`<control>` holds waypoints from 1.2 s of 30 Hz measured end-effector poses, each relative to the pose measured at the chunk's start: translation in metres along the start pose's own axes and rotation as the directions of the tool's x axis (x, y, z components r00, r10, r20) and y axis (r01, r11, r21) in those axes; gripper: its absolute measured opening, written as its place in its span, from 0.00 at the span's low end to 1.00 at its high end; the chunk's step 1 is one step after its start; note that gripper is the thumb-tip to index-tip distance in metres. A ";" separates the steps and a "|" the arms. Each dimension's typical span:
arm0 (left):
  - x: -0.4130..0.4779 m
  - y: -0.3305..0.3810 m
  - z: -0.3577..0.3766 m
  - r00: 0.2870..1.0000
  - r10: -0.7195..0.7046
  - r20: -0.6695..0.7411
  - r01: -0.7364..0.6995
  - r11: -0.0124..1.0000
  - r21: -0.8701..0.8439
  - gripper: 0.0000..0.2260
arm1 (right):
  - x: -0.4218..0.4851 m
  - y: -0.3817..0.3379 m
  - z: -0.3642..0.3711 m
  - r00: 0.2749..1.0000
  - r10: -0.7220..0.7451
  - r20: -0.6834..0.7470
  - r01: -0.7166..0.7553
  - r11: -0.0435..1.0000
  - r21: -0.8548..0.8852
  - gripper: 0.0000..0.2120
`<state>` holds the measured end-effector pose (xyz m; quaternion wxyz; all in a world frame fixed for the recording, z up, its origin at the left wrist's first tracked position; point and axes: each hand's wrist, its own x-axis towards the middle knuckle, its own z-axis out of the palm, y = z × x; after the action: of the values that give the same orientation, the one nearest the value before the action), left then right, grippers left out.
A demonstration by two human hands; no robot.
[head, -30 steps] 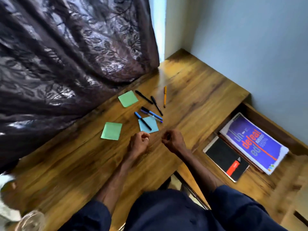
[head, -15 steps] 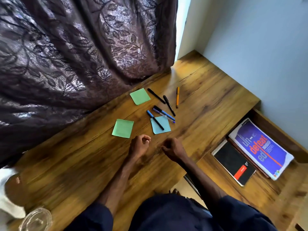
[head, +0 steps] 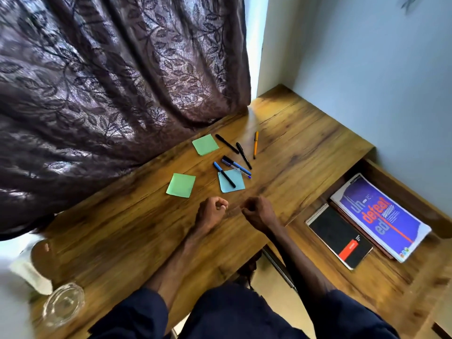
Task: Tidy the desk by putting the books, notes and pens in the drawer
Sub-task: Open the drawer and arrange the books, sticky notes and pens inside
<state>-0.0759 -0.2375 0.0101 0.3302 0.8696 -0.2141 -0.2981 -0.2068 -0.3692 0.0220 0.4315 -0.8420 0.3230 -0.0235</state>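
Observation:
On the wooden desk [head: 122, 241] lie two green notes [head: 205, 144] [head: 181, 185] and a blue note [head: 232, 184] with a blue-capped pen [head: 224, 174] across it. Beside them lie several more pens: two black [head: 227, 143] [head: 243, 155], an orange one [head: 255, 144] and two blue ones [head: 236, 165]. The open drawer [head: 391, 277] at right holds a purple book [head: 380, 216] and a black notebook [head: 340, 236]. My left hand [head: 211, 212] and my right hand [head: 258, 211] rest as empty fists on the desk, just short of the blue note.
A dark leaf-patterned curtain [head: 110, 94] hangs over the desk's far left edge. A glass ashtray [head: 63, 304] sits at the near left corner. A pale wall [head: 367, 81] bounds the desk and drawer on the right.
The view has shifted, so everything sits slightly further right in frame. Both fists stay closed in about the same place near the blue note.

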 end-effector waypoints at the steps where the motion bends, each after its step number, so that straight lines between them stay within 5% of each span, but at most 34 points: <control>1: -0.003 0.001 -0.001 1.000 0.010 -0.014 -0.010 1.000 0.028 0.07 | -0.003 0.001 0.001 1.000 -0.002 0.000 0.002 1.000 0.003 0.03; 13: 0.042 0.005 -0.002 0.982 0.182 -0.046 -0.162 0.946 0.281 0.15 | 0.058 0.004 0.014 0.999 0.034 0.027 -0.029 0.981 -0.191 0.09; 21: 0.092 -0.006 0.009 0.956 0.252 0.153 -0.294 0.818 0.494 0.22 | 0.116 -0.009 0.023 0.987 -0.072 0.141 0.124 0.906 -0.404 0.13; 36: 0.090 -0.009 0.004 0.946 0.317 0.066 -0.309 0.822 0.479 0.18 | 0.161 0.026 0.002 0.978 -0.184 0.100 0.210 0.870 -0.447 0.09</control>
<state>-0.0115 -0.2844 -0.0328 0.1490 0.8796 -0.4187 -0.1695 -0.0928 -0.4694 -0.0370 0.2261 -0.9483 0.2202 0.0315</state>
